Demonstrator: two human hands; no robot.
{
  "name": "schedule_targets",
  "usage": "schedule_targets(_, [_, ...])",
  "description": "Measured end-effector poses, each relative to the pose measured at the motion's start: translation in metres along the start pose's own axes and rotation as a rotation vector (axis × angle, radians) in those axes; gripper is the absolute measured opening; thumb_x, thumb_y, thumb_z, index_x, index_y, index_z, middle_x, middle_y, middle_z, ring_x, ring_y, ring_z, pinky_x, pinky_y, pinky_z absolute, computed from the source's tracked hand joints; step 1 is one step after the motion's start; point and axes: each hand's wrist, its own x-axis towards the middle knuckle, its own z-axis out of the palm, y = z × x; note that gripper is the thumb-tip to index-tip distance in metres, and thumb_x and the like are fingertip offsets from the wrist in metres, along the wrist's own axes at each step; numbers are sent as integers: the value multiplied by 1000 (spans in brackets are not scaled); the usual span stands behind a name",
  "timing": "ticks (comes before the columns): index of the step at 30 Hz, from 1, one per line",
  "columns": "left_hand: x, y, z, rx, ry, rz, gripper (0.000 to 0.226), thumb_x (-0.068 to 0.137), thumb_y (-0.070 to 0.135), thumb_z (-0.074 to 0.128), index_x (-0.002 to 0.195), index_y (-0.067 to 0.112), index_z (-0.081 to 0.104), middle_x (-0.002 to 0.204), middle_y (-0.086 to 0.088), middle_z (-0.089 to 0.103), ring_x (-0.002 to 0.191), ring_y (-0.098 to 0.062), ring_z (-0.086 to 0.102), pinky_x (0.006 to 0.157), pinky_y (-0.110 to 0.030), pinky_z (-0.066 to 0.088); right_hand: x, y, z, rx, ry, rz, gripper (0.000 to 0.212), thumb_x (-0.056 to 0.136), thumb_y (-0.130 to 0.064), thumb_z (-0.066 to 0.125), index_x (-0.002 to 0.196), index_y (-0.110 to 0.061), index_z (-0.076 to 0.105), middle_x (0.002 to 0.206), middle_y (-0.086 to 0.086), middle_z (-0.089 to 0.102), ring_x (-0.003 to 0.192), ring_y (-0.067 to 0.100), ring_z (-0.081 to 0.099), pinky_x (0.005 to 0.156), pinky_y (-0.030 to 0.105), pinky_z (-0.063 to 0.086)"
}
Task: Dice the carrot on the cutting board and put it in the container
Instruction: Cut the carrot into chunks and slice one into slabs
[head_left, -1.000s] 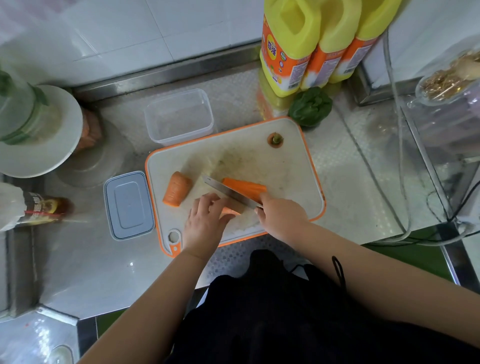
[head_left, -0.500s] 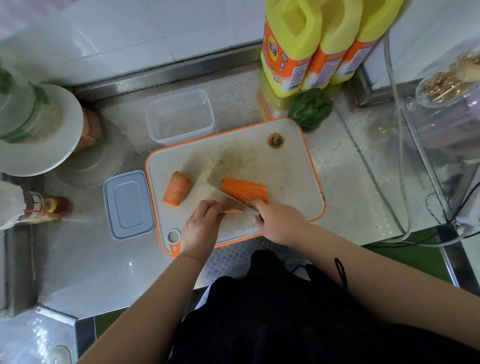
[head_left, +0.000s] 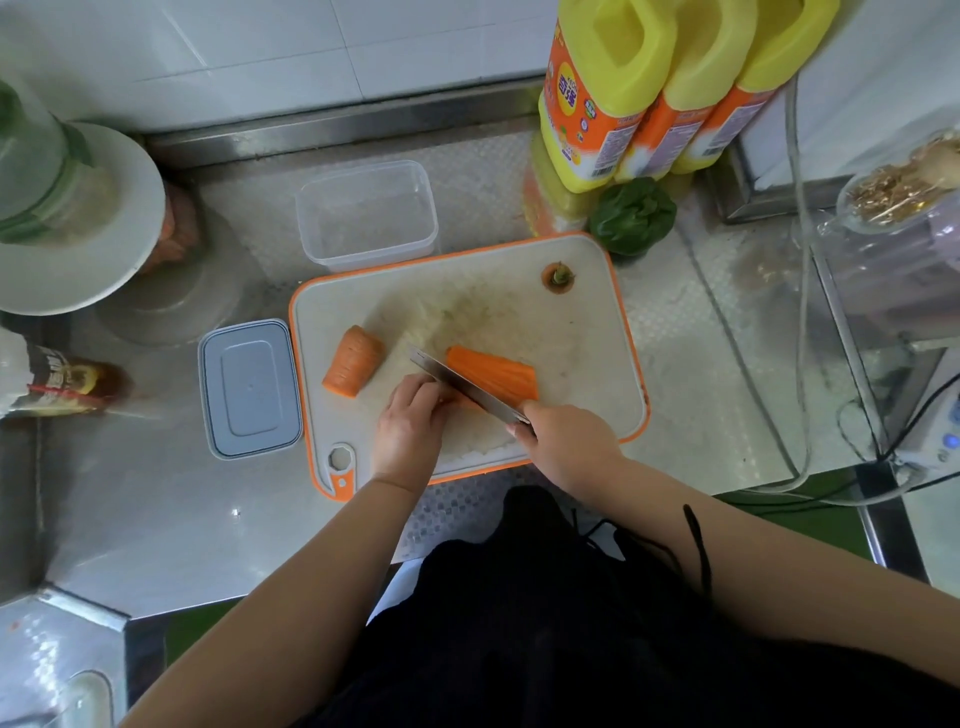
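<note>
Head view: on the cutting board (head_left: 571, 332), the right hand (head_left: 563, 441) grips a knife (head_left: 462, 387) beside a carrot slab (head_left: 493, 374). The left hand (head_left: 410, 431), fingers curled, pins a small piece, mostly hidden. Carrot looks firm, light, likely to roll; hold flat side down.

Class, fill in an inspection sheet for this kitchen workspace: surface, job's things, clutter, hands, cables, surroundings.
Surface: steel counter; orange-rimmed cutting board.
Job's things: carrot chunk, halved carrot, carrot top on board; clear container empty, lid beside board.
Clutter: yellow bottles, green vegetable, sauce bottle.
Hands: right hand grips knife; left hand holds a carrot piece.
Cables: grey cable at right.
Surroundings: white tiled wall.
</note>
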Motion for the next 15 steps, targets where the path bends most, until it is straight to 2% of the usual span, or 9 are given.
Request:
schedule_targets(5, [2, -2, 1, -72, 24, -59, 15, 83, 12, 57, 89, 8, 70, 95, -3, 63, 89, -19, 56, 80, -21, 42, -3, -5, -3, 49, -4, 38, 27, 101, -33, 38, 77, -20, 34, 63, -4, 41, 67, 23, 47, 59, 31, 31])
schedule_targets(8, [4, -3, 3, -74, 19, -75, 13, 82, 10, 58, 88, 7, 69, 94, -3, 64, 89, -21, 57, 79, -24, 44, -7, -10, -6, 50, 18, 40, 24, 101, -34, 37, 83, -18, 36, 74, 3, 50, 73, 26, 51, 62, 31, 32])
schedule_targets(11, [4, -7, 4, -81, 24, -54, 18, 83, 17, 55, 87, 6, 68, 91, -4, 63, 86, -22, 57, 76, -27, 45, -9, -12, -12, 35, 26, 30, 23, 101, -35, 37, 84, -19, 38, 78, 5, 51, 81, 30, 57, 62, 32, 33])
schedule_targets(15, [6, -12, 4, -62, 46, 26, 19, 85, 16, 54, 83, 3, 68, 86, -8, 63, 82, -20, 54, 74, -28, 45, -8, -16, -19, 0, -8, 44, 29, 101, -35, 36, 98, -12, 53, 91, 10, 60, 86, 30, 58, 65, 31, 36])
